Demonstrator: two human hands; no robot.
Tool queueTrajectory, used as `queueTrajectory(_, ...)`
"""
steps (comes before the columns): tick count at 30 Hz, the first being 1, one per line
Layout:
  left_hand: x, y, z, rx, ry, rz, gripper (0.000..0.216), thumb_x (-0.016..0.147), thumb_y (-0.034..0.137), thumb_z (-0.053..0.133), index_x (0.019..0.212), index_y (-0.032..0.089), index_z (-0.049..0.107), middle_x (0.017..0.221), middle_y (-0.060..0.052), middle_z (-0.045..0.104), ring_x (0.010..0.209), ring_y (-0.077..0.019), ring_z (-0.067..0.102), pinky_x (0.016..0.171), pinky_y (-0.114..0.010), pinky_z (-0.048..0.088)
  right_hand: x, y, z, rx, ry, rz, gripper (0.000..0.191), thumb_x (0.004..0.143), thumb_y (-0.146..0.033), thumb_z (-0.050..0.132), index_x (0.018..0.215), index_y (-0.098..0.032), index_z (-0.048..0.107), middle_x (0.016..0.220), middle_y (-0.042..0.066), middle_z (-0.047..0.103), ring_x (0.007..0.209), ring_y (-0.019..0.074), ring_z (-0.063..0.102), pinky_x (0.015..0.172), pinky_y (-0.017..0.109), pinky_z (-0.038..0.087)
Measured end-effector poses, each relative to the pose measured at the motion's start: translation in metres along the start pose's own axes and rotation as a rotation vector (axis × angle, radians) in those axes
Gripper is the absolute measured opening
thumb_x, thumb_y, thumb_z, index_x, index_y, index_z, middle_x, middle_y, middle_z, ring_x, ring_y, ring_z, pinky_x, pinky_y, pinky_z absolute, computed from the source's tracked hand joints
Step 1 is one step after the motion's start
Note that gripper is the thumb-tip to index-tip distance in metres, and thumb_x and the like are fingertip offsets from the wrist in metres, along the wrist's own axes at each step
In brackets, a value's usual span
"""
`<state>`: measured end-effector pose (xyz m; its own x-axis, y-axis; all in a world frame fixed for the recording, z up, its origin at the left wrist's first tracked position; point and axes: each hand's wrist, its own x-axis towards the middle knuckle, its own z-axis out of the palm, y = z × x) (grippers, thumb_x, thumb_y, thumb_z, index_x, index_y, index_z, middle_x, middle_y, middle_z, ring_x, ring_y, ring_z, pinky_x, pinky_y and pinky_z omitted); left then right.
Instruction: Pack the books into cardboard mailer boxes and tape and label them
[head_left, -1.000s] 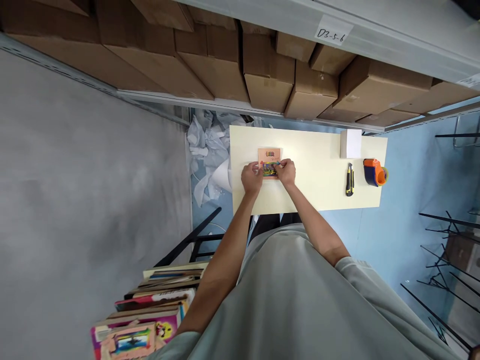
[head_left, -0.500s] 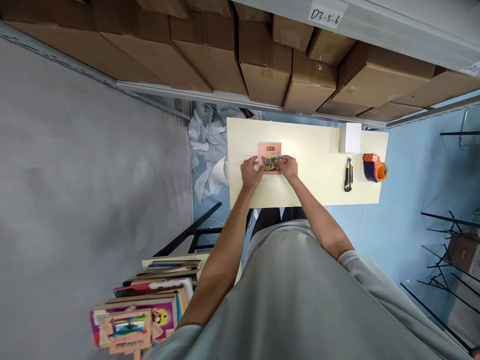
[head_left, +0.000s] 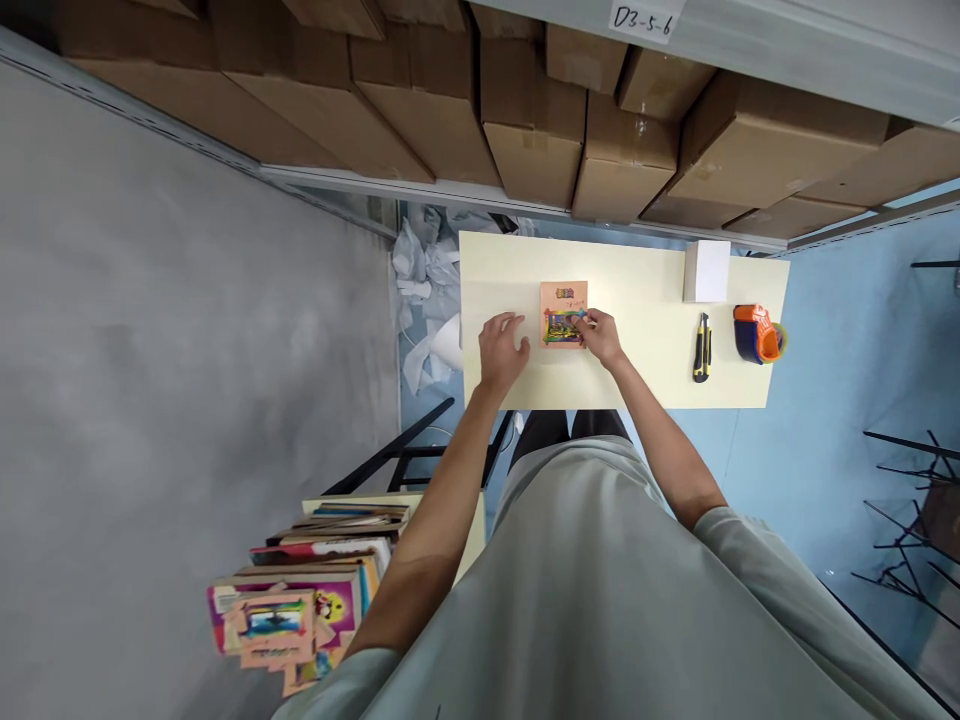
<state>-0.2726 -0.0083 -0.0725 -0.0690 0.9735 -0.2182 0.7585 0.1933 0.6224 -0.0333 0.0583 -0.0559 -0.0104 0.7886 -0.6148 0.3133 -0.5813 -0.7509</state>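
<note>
The peach picture card (head_left: 559, 318) lies on the cream tabletop (head_left: 645, 375). Just left of the card, the person's left hand (head_left: 503, 352) has its thumb and fingers parted; the right hand (head_left: 602, 337) narrows its fingers at the card's right edge, whether pinching it cannot be told.

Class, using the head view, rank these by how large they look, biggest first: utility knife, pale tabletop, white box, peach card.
1. Pale tabletop
2. Peach card and white box: too alike to rank
3. Utility knife
</note>
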Motion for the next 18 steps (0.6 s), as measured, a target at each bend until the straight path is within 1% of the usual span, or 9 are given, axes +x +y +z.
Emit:
queueTrajectory(2,-0.001,0.009,0.004,0.027,-0.045,0.048,0.046,0.098,0.021,0.066,0.144,0.024,0.074,0.156,-0.015,0.068,0.15,-0.0388,0.059,0.128,-0.057,0.047,-0.001,0.003,-0.013,0.007,0.02,-0.007,0.051,0.081,-0.071,0.083,0.091,-0.022,0.071,0.093,0.007,0.077,0.081,0.0242,0.072,0.065,0.034,0.058)
queueTrajectory(4,-0.001,0.018,0.01,0.04,-0.069,0.082,0.043,0.1,0.021,0.067,0.142,0.025,0.076,0.153,-0.015,0.07,0.145,-0.0391,0.061,0.125,-0.057,0.049,-0.002,0.006,-0.027,0.006,0.028,-0.009,0.056,0.077,-0.075,0.084,0.088,-0.022,0.071,0.091,0.006,0.077,0.082,0.0246,0.072,0.068,0.034,0.059)
queueTrajectory(6,-0.001,0.026,0.018,0.041,-0.085,0.101,0.036,0.101,0.022,0.066,0.135,0.025,0.079,0.143,-0.014,0.074,0.135,-0.0379,0.065,0.119,-0.054,0.053,-0.004,0.01,-0.041,0.01,0.03,-0.019,0.059,0.075,-0.079,0.084,0.085,-0.023,0.07,0.089,0.005,0.077,0.084,0.0246,0.072,0.07,0.034,0.06)
queueTrajectory(8,-0.001,0.033,0.025,0.028,-0.095,0.109,0.027,0.105,0.022,0.064,0.124,0.025,0.082,0.129,-0.013,0.077,0.125,-0.0359,0.068,0.113,-0.051,0.056,-0.008,0.014,-0.054,0.024,0.026,-0.032,0.061,0.072,-0.081,0.085,0.084,-0.023,0.069,0.087,0.004,0.076,0.083,0.0239,0.072,0.07,0.034,0.059)
queueTrajectory(10,-0.001,0.041,0.032,0.005,-0.098,0.116,0.022,0.108,0.023,0.062,0.115,0.025,0.083,0.119,-0.012,0.077,0.118,-0.0342,0.068,0.107,-0.049,0.058,-0.012,0.02,-0.067,0.044,0.021,-0.025,0.063,0.07,-0.082,0.086,0.083,-0.023,0.068,0.083,0.003,0.073,0.077,0.0218,0.068,0.066,0.033,0.057)
queueTrajectory(12,-0.002,0.051,0.04,-0.018,-0.099,0.126,0.022,0.11,0.025,0.061,0.109,0.025,0.084,0.115,-0.011,0.078,0.115,-0.0332,0.068,0.104,-0.048,0.059,-0.016,0.027,-0.081,0.062,0.028,-0.006,0.064,0.068,-0.083,0.086,0.08,-0.025,0.064,0.076,0.0,0.067,0.069,0.019,0.063,0.06,0.031,0.052)
queueTrajectory(15,-0.005,0.073,0.055,-0.051,-0.122,0.155,0.025,0.112,0.027,0.06,0.109,0.025,0.084,0.114,-0.011,0.078,0.112,-0.032,0.068,0.103,-0.048,0.059,-0.022,0.038,-0.107,0.071,0.058,0.009,0.064,0.068,-0.084,0.086,0.078,-0.026,0.06,0.07,-0.002,0.059,0.063,0.0162,0.055,0.053,0.029,0.045)
queueTrajectory(18,-0.009,0.098,0.074,-0.073,-0.168,0.176,0.026,0.114,0.028,0.06,0.111,0.025,0.085,0.115,-0.01,0.079,0.112,-0.031,0.067,0.102,-0.047,0.059,-0.026,0.047,-0.132,0.056,0.104,0.014,0.064,0.068,-0.084,0.084,0.08,-0.026,0.061,0.073,-0.002,0.059,0.063,0.0154,0.053,0.052,0.029,0.042)
